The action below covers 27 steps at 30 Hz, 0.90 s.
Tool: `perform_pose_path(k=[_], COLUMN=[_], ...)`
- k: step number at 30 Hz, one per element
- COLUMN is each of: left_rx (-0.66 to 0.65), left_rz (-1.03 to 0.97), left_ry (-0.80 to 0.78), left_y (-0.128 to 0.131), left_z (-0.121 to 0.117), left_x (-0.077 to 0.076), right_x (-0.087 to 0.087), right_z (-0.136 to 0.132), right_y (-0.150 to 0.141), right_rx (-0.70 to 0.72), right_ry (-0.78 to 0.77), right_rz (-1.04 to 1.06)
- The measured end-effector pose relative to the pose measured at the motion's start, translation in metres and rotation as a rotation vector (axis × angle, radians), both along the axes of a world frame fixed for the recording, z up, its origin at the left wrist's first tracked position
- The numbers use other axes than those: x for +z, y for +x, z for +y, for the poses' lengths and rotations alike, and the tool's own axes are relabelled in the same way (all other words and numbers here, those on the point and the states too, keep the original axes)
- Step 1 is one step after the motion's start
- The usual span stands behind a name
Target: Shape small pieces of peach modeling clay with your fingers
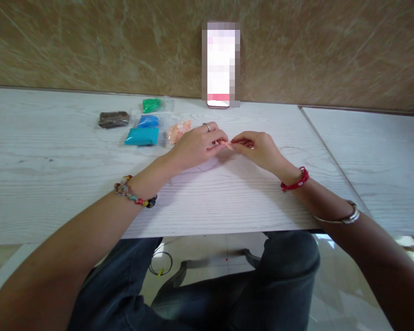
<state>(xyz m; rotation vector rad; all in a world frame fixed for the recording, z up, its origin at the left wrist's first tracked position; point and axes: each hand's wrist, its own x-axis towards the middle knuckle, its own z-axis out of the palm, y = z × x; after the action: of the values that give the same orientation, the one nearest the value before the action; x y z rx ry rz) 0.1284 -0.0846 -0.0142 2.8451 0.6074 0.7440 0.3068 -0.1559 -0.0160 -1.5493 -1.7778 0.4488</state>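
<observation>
Between my fingertips, just above the pale table, is a small peach-coloured piece of what looks like modelling clay (228,145). My left hand (202,141) pinches one end of it, and a ring shows on one finger. From the other side, my right hand (257,146) pinches the piece between thumb and forefinger. Partly hidden behind my left hand lies a clear packet of peach clay (176,132). Left of that are a turquoise packet (142,136), a blue packet (148,121), a green packet (152,105) and a brown packet (113,119).
A phone with a blurred screen (221,64) leans upright against the brown marbled wall (313,50). The white wood-grained table (207,197) has a seam on the right. Below its front edge are my legs and a cable loop (161,263) on the floor.
</observation>
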Motion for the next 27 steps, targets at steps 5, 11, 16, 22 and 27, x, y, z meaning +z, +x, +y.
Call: perform_pose_path(k=[5, 11, 16, 22, 27], left_rx=[0.009, -0.019, -0.026, -0.009, 0.07], left_rz=[0.004, 0.007, 0.009, -0.008, -0.03], left_ry=[0.006, -0.003, 0.001, 0.008, 0.016], left_y=[-0.0003, 0.0005, 0.0011, 0.001, -0.0006], left_z=[-0.0002, -0.0013, -0.0028, -0.0029, -0.0005], left_x=[0.0, 0.0009, 0.0027, 0.0033, 0.0038], right_x=[0.0001, 0.0016, 0.0007, -0.0012, -0.0013], right_z=[-0.0001, 0.0007, 0.0016, 0.0034, 0.006], right_y=[0.0012, 0.0, -0.0008, -0.0007, 0.001], right_rx=[0.04, -0.016, -0.043, -0.031, -0.076], right_ry=[-0.01, 0.036, 0.036, -0.019, -0.015], right_rz=[-0.021, -0.054, 0.012, 0.157, 0.33])
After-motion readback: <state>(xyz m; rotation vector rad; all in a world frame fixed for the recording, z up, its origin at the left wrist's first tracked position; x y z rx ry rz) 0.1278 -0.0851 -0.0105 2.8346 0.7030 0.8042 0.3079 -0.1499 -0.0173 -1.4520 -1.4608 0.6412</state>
